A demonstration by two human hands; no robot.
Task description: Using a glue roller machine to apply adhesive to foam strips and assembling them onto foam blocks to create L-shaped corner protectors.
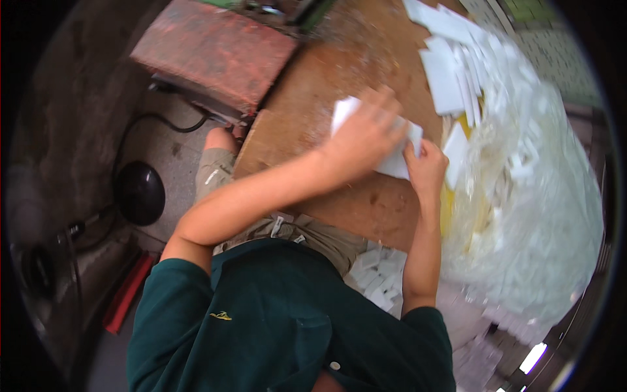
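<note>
the right hand point(429, 166) pinches one end of a white sheet point(394, 166) over the table point(294, 111); the left hand point(368, 134), blurred, lies across the sheet, its grip impossible to tell. right of the table bulges a plastic bag point(542, 209); left of it, a red box point(215, 49).

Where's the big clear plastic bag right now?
In the head view, the plastic bag bulges along the right side, to the right of the right hand, with white pieces at its upper-left edge.
</note>
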